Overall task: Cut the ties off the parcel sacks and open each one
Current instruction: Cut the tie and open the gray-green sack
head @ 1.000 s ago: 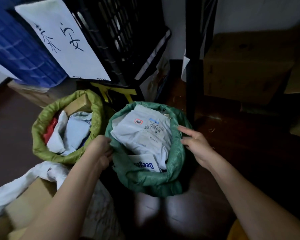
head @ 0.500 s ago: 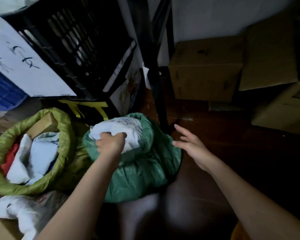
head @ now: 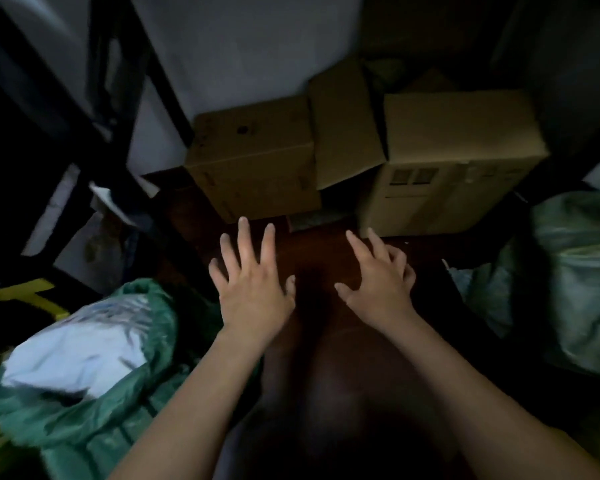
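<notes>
We hold left hand flat, fingers spread, empty | right hand empty, fingers loosely bent | both above floor, between sacks

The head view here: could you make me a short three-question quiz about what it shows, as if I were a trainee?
1. True or false: the left hand holds a cutting tool.
2. Which side of the picture is the open green sack with the white parcel on? A) left B) right C) top
3. Fill in: behind the right hand, against the wall, stand brown cardboard ____.

Key: 1 false, both hands are spread and empty; 2 A; 3 boxes.
</notes>
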